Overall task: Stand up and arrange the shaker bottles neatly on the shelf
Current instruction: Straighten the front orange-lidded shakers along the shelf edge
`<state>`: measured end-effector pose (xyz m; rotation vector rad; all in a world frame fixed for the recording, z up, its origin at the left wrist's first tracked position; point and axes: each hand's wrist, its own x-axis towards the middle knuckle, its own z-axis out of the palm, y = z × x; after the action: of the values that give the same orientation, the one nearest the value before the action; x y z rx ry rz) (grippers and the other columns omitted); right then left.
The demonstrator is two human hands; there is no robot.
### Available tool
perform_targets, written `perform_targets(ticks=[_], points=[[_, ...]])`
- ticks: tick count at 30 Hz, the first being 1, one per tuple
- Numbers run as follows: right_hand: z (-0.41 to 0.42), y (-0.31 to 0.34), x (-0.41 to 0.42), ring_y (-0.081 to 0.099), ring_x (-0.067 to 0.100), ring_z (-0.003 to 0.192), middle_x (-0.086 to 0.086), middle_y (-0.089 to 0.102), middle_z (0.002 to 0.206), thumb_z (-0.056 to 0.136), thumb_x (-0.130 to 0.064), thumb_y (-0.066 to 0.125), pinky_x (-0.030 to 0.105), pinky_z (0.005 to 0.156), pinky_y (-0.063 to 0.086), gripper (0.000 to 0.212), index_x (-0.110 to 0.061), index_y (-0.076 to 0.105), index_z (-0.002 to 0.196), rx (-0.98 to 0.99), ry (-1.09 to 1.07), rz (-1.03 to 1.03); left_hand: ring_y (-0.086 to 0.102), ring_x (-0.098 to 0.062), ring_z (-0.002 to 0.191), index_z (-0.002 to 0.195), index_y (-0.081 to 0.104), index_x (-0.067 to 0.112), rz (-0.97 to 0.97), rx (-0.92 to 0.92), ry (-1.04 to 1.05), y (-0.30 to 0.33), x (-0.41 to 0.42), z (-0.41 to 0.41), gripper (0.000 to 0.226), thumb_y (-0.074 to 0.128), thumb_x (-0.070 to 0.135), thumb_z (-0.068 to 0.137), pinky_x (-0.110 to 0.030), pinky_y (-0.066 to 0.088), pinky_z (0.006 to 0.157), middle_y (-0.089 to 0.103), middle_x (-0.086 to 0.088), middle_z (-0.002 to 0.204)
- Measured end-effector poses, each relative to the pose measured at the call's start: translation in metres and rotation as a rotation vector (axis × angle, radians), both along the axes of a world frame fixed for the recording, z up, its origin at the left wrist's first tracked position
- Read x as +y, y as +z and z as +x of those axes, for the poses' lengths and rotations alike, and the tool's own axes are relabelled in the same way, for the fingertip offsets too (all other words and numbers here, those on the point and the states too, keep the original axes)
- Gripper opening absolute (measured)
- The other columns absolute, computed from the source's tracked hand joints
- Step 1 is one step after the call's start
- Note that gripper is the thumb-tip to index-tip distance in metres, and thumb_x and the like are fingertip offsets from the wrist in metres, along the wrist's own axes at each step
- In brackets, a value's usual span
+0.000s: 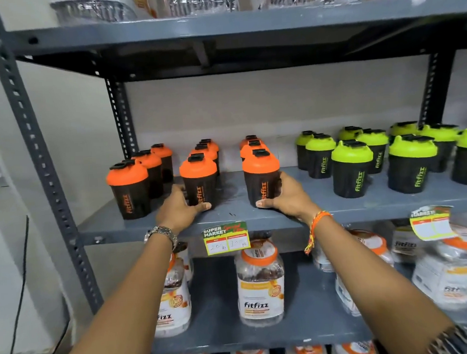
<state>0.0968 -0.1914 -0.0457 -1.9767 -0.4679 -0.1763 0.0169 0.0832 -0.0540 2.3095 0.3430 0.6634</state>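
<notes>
Late stage of arranging shaker bottles on the middle shelf of a grey slotted-steel rack. Every shaker in view stands upright; none lies on its side. The orange-lidded shakers form three front-to-back files: a left file headed by the left front shaker, a middle file headed by the middle front shaker and a right file headed by the right front shaker. The left file runs at a slant toward the rear post, whereas the other two run nearly straight back. To the right, well apart from the orange group, the green-lidded shakers stand in looser staggered files that continue past the frame edge.

The left hand is cupped around the base of the middle front shaker, thumb lying along the shelf in front of it and fingers hidden behind; its grip is partly closed on the bottle. The right hand holds the right front shaker in mirror fashion, thumb across the foot, fingers wrapped behind. Both bottles rest on the shelf, not lifted.

Judged from this layout, the standing-up is complete and only fine alignment remains: squaring the two held front bottles with each other, straightening the slanted left file, and perhaps evening the gaps among the green ones. A price tag hangs from the shelf edge; supplement jars fill the shelf below
</notes>
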Motion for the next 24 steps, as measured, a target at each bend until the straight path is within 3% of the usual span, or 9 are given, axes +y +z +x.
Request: perform_targets(ticks=[8,24], points=[[-0.008,0.003,0.001,0.063,0.029,0.124,0.01,0.066,0.137,0.062,-0.028,0.098,0.051,0.108,0.051,0.088,-0.011,0.054,0.136,-0.045,-0.05,-0.08,0.061,-0.033,0.121,0.134,0.041,0.017,0.097,0.037,0.007,0.001,-0.006,-0.008,0.074,0.076,0.053,0.08,-0.048,0.05,0.093,0.065,-0.007,0.135],[-0.007,0.004,0.001,0.06,0.032,0.13,0.012,0.063,0.141,0.066,-0.027,0.096,0.054,0.109,0.049,0.088,-0.011,0.051,0.14,-0.016,-0.033,-0.088,0.063,-0.032,0.116,0.135,0.04,0.017,0.104,0.044,0.017,0.001,-0.007,-0.009,0.074,0.076,0.053,0.081,-0.047,0.051,0.09,0.065,-0.006,0.132]])
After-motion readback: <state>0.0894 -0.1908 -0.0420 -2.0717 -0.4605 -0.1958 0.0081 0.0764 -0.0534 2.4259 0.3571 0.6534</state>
